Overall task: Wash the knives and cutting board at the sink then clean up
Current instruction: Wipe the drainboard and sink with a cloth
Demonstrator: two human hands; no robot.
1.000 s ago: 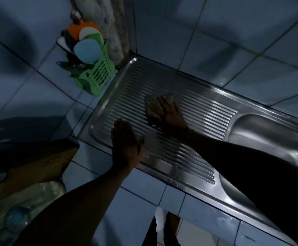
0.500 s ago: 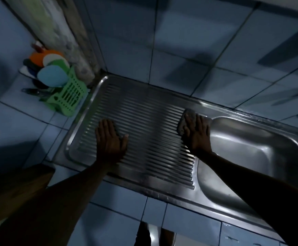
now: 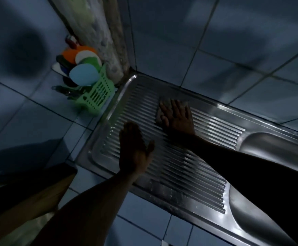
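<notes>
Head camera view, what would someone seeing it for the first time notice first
The ribbed steel drainboard catches the light across the middle, with the right hand pressed flat on a cloth near its far edge. The left hand lies open on the ribs nearer the camera. At upper left, a green plastic rack of bright plates stands on the tiled counter beside the drainboard's corner.

We found the ribbed drainboard point(image 3: 206, 167) open toward its near edge; a green basket point(image 3: 98, 95) crowded the counter's far-left corner.
</notes>
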